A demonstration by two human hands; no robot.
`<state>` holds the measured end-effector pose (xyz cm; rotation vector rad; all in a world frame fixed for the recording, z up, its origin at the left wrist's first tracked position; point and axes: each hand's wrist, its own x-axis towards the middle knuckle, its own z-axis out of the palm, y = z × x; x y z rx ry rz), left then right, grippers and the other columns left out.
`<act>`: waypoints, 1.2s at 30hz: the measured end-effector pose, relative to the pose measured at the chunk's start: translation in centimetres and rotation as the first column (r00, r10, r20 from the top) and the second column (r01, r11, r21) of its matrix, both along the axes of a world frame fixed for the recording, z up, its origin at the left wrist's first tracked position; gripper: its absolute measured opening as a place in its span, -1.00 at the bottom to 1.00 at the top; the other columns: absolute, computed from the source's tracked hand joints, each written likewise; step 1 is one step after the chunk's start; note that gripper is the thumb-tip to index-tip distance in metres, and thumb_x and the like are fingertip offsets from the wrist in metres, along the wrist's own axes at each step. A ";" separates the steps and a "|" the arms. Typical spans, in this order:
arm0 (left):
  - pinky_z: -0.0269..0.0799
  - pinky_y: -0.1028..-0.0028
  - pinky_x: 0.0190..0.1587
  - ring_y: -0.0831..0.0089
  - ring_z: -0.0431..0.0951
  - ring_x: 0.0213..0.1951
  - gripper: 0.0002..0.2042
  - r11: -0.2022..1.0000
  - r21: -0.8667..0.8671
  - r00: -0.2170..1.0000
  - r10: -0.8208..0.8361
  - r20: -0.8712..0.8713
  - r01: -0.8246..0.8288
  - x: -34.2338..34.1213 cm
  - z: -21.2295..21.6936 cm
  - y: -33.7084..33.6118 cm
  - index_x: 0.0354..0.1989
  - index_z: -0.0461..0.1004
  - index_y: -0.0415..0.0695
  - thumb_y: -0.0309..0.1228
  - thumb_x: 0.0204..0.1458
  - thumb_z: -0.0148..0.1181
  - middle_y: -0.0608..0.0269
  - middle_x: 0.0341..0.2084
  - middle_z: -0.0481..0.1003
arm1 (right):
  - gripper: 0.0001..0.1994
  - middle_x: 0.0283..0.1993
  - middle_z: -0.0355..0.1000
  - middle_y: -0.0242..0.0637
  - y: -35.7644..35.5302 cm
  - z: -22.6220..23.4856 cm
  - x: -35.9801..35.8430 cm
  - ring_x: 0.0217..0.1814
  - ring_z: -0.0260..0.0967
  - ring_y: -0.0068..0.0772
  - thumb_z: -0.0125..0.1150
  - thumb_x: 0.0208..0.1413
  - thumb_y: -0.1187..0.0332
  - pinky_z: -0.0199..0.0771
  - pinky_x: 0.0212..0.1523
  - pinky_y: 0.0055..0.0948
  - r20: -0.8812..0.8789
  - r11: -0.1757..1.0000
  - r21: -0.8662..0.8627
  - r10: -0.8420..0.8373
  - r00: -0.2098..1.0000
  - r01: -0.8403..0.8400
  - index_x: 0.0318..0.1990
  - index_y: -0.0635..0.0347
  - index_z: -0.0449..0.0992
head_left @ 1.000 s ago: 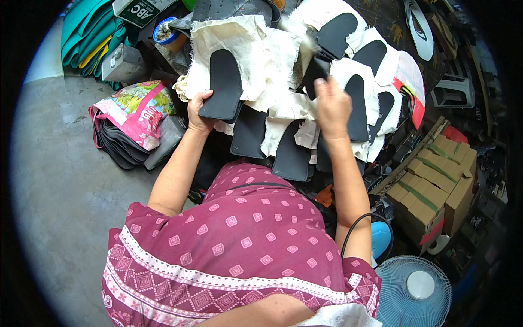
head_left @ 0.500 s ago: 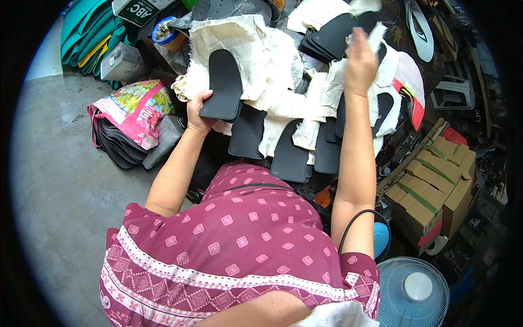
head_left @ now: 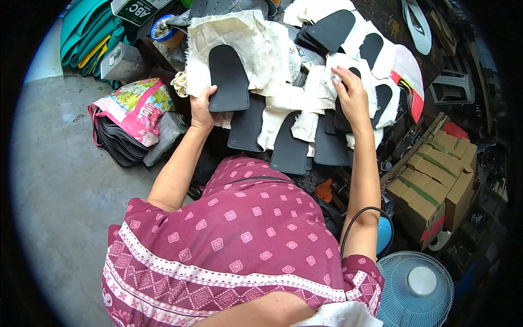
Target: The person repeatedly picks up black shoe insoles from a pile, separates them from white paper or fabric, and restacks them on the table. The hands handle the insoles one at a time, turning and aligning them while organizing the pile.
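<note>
Black flat round-ended insole piece (head_left: 229,76) sits gripped in the left hand (head_left: 204,109), thumb at its left edge, over ragged off-white cloth (head_left: 199,32); not released yet. Right hand (head_left: 351,92) palm down, fingers loosely spread, nothing visibly gripped; contact, can't tell. Both forearms (head_left: 365,180) stretched forward. Looks partway: matching black pieces (head_left: 290,150) already lie among cloth; overlapping black stack (head_left: 332,32) beyond seems not spread out yet.

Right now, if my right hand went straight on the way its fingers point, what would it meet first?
Probably the white cloth just beyond the right hand's fingertips, then the black pieces farther up. Whether it would touch the cloth or pass over it is unclear from this view.
</note>
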<state>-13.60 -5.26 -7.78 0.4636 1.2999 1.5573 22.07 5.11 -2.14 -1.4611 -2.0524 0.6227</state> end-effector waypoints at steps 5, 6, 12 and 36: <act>0.30 0.45 0.08 0.41 0.44 -0.05 -0.66 0.965 0.237 0.780 0.060 -0.623 0.115 3.0 4.5 -1.2 0.03 0.42 -0.32 -0.57 0.03 0.11 0.19 -0.08 0.46 | -0.71 0.09 0.50 -0.13 -3.9 1.8 2.6 0.24 0.35 -0.11 0.18 0.17 0.37 0.30 0.24 -0.26 -0.027 1.000 -0.018 -0.020 0.999 0.020 0.05 0.10 0.57; 0.29 0.44 0.10 0.40 0.43 -0.03 -0.63 0.965 0.228 0.813 0.030 -0.581 0.127 3.6 5.5 -1.4 0.06 0.40 -0.32 -0.57 0.03 0.11 0.18 -0.05 0.45 | -0.70 0.08 0.50 -0.14 -4.4 2.0 2.9 0.23 0.36 -0.12 0.18 0.17 0.37 0.31 0.24 -0.28 -0.054 0.996 -0.079 -0.034 0.998 0.029 0.06 0.09 0.56; 0.38 0.46 0.02 0.41 0.47 -0.07 -0.58 0.936 0.214 0.899 -0.177 -0.400 0.280 7.8 9.2 -0.1 0.13 0.35 -0.35 -0.54 0.04 0.10 0.16 -0.04 0.46 | -0.61 0.05 0.52 -0.21 -6.4 1.3 3.2 0.18 0.40 -0.34 0.10 0.30 0.13 0.35 0.16 -0.38 -0.559 0.826 -0.540 -0.206 0.803 -0.163 0.08 0.25 0.53; 0.49 0.43 -0.17 0.42 0.56 -0.24 -0.64 0.801 -0.178 0.712 -0.592 -0.379 0.571 15.7 0.3 6.5 0.00 0.37 -0.39 -0.41 0.10 0.18 0.10 -0.25 0.56 | -0.65 -0.11 0.46 -0.27 -6.0 1.1 3.0 -0.13 0.41 -0.29 0.32 -0.01 0.48 0.44 -0.09 -0.35 -0.061 0.947 0.139 -0.283 0.957 0.289 -0.01 0.10 0.54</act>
